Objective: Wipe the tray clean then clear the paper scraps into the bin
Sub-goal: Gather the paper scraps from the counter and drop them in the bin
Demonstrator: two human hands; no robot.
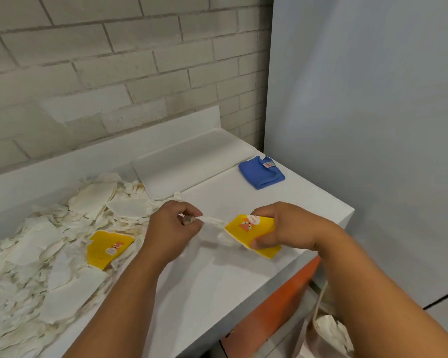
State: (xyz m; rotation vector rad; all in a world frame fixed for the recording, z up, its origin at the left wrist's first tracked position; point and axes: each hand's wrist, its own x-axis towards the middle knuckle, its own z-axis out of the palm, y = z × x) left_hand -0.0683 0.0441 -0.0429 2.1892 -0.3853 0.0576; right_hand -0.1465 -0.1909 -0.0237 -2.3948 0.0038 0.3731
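Two hands work one tissue pack above the counter's (pixel 217 275) front edge: the right hand (pixel 282 228) is closed around a yellow tissue pack (pixel 248 226), thumb under it and fingers over its top, while the left hand (pixel 176 223) pinches a white tissue (pixel 212 220) between thumb and fingertips, the sheet stretched taut between pack and pinch. By my reading, the step in hand is getting a sheet to wipe with, so the wiping itself is not yet begun; the next move calls for freeing the sheet fully and carrying it back to the one white tray (pixel 189 161), which lies bare against the counter's back edge toward the right corner. One folded blue cloth (pixel 261 171) sits just beside the tray near the right edge. One second yellow pack (pixel 109 248) lies among the paper scraps (pixel 44 254), too many to count, heaped over the counter's left half. One bin (pixel 329 332), holding some crumpled paper, stands below the front right corner.
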